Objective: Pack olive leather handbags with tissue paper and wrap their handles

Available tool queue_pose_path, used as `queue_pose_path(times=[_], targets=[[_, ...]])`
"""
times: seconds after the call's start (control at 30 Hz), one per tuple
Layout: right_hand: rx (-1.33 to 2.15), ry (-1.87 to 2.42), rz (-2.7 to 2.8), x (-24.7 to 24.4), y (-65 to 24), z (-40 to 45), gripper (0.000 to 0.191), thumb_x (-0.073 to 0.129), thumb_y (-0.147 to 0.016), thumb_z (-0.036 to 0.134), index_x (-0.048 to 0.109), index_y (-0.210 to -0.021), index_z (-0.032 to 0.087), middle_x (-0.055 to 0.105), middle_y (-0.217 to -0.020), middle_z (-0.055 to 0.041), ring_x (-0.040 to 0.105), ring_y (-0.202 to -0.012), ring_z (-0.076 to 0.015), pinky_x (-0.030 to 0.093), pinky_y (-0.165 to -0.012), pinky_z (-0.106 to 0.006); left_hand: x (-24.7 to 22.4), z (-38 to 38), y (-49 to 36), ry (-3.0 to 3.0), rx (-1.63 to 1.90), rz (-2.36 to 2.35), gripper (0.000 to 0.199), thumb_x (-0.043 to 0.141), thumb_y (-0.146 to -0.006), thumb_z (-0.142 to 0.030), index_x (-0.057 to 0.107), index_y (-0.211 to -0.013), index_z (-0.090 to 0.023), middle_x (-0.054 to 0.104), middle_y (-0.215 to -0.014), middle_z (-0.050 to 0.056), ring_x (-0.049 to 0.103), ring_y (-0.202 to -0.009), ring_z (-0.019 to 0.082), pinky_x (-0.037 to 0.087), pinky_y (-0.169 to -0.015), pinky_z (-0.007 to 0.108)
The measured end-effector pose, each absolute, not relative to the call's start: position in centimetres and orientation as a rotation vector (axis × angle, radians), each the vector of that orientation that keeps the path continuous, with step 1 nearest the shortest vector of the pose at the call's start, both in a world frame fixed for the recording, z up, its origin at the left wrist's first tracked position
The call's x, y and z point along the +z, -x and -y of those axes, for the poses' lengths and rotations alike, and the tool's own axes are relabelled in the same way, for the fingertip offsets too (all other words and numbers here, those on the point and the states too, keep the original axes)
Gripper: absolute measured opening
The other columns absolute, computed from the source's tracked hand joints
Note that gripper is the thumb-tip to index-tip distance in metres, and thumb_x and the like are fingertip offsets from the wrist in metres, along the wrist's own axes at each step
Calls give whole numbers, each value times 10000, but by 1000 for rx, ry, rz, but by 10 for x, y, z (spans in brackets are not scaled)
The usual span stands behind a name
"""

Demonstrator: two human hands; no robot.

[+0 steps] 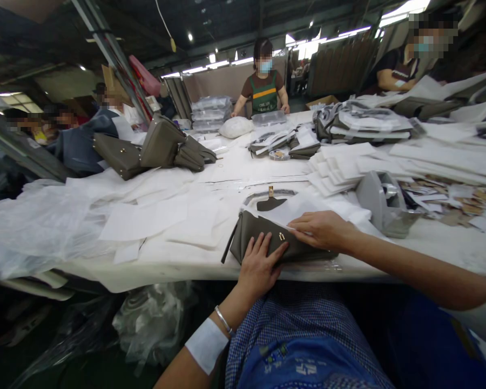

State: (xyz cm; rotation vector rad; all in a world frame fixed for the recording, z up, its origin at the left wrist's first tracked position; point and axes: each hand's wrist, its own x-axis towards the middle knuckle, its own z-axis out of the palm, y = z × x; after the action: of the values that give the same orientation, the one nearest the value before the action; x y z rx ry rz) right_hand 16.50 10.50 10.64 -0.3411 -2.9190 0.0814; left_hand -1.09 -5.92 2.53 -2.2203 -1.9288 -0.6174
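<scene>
A dark olive-grey handbag with small gold hardware lies near the table's front edge. My left hand rests on its near side, fingers spread over the surface. At the bag's upper edge, my right hand has its fingers pressed together on a white sheet of paper. The sheet covers part of the bag, and its lower end is hidden by the fingers. Behind the bag is its wrapped handle, beside a flap with a gold clasp.
A grey tape dispenser stands to the right, beside scattered tags. Paper stacks lie behind it. More olive bags sit at the back left. Plastic wrap covers the left end. A co-worker stands across the table.
</scene>
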Motion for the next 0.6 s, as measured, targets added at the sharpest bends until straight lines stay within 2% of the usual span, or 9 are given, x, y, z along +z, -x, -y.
queue_pose_path(times=[0.07, 0.17, 0.27, 0.37, 0.47, 0.6], targets=[[105, 341, 2923, 111, -162, -95, 371, 425, -994, 427, 719, -1132, 247, 729, -1149, -41, 682, -979, -221, 518, -813, -321, 22, 59, 12, 2232, -617, 1939, 606, 626, -886, -344, 413, -1453, -366, 416, -1515, 76, 364, -1404, 319, 293, -1153, 566], [248, 152, 3004, 109, -158, -100, 368, 438, -994, 440, 722, -1120, 244, 718, -1167, -51, 672, -1002, -219, 516, -836, -320, 14, 61, 12, 2245, -620, 1994, 487, 597, -906, -363, 514, -1384, -329, 552, -1406, 65, 486, -1307, 306, 368, -1122, 537], [293, 90, 3019, 100, -157, -118, 370, 414, -1009, 389, 688, -1194, 224, 690, -1214, -79, 647, -1061, -227, 505, -904, -351, 8, 62, 11, 2232, -631, 2043, 483, 585, -916, -370, 517, -1389, -305, 558, -1408, 62, 511, -1287, 309, 418, -1094, 502], [203, 103, 3006, 84, -157, -127, 451, 480, -976, 432, 555, -1377, 239, 533, -1431, -114, 522, -1268, -290, 425, -1041, -461, 8, 63, 10, 2269, -617, 2060, 490, 585, -919, -354, 502, -1401, -322, 548, -1423, 45, 524, -1276, 300, 428, -1088, 478], [142, 280, 3007, 68, -158, -118, 553, 457, -973, 485, 405, -1486, 285, 368, -1555, -113, 352, -1410, -346, 329, -1097, -571, 14, 63, 10, 2295, -603, 2087, 496, 573, -926, -333, 478, -1412, -352, 627, -1322, 33, 607, -1156, 263, 485, -1020, 433], [92, 596, 3024, 64, -156, -99, 531, 402, -991, 457, 438, -1470, 231, 419, -1511, -170, 465, -1333, -359, 395, -1044, -554, 21, 61, 11, 2292, -573, 2056, 529, 614, -892, -323, 481, -1404, -353, 697, -1139, 44, 649, -1008, 248, 487, -989, 434]])
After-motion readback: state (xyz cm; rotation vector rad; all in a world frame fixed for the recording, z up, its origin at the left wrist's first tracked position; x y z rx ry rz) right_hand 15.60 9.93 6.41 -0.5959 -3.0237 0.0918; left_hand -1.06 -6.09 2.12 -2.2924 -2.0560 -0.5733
